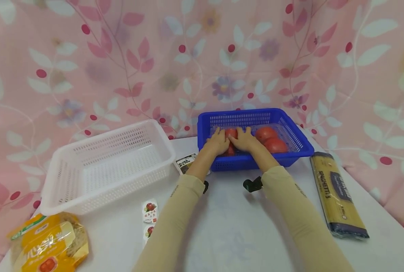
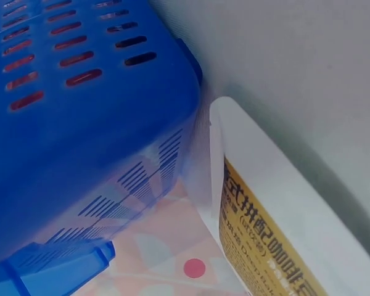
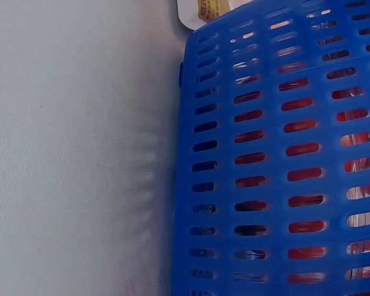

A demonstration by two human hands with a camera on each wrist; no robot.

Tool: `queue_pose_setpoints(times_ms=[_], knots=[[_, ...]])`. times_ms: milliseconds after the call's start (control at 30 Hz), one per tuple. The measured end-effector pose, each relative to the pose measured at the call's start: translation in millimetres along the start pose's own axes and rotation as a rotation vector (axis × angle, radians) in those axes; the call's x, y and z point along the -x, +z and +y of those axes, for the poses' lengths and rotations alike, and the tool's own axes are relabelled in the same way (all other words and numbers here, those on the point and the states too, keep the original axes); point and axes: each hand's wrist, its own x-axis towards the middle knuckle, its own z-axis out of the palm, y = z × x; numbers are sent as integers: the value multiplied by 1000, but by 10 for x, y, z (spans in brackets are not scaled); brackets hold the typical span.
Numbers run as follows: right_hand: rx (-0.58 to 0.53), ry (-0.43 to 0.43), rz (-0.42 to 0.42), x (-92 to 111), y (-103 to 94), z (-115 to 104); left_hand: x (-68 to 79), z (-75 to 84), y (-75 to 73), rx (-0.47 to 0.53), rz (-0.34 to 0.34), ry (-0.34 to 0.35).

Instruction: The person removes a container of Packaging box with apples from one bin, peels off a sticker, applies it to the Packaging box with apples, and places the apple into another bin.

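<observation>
Both hands reach over the front rim of a blue perforated basket (image 1: 253, 162). Between them lies a red thing (image 1: 231, 133), partly covered by the fingers. My left hand (image 1: 217, 142) is at its left side, fingers spread and thumb turned towards it. From the other side, my right hand (image 1: 245, 141) has its thumb close against the red thing and its fingers pointing into the basket. Two round red fruits (image 1: 275, 145) sit to the right in the same basket. Neither hand shows in the wrist views, where the basket wall (image 3: 246, 185) fills much of the picture.
A white basket (image 1: 113, 177) stands to the left. Beside the blue basket is a coffee pack (image 1: 185, 161). A spaghetti pack (image 1: 338, 194) lies at right, a yellow food bag (image 1: 52, 241) at front left, and small fruit-printed packets (image 1: 150, 211) lie between. A floral curtain (image 1: 147, 56) hangs behind.
</observation>
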Motion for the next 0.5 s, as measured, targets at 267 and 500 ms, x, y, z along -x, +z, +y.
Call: queue_pose_setpoints(times_ms=[267, 500], knots=[[-7, -38, 57, 21, -19, -96, 88, -2, -59, -53, 153, 46], [-36, -1, 138, 115, -158, -95, 135, 73, -78, -7, 291, 100]])
